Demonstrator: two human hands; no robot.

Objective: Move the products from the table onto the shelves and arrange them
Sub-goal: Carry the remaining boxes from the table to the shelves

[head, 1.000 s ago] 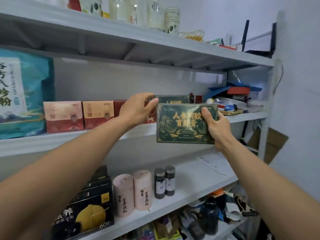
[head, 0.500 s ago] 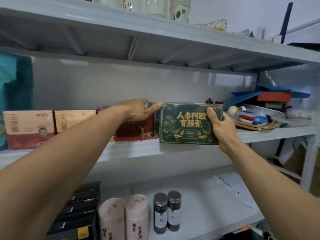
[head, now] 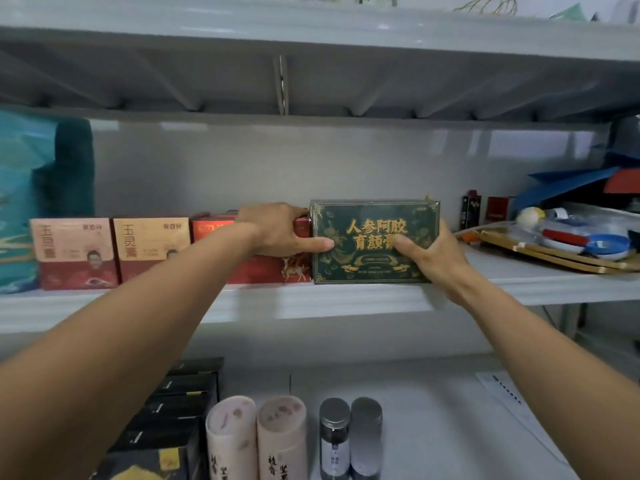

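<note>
A dark green box with gold lettering (head: 370,261) stands upright on the middle shelf (head: 311,299), right beside a red box with a deer print (head: 273,270). My left hand (head: 280,230) holds the green box's left edge, thumb pressed flat on its front and fingers reaching over the red box's top. My right hand (head: 433,254) grips the green box at its right side, thumb across the front face.
Two pink-and-red boxes (head: 114,252) and a teal bag (head: 34,202) stand left on the middle shelf. A tray of clutter (head: 568,244) lies at its right. Below stand pink tubes (head: 256,441), two dark jars (head: 349,438) and black boxes (head: 173,410).
Both hands have carried the green box from in front of the shelf up onto the middle shelf and set it against the red box. The view moved closer.
</note>
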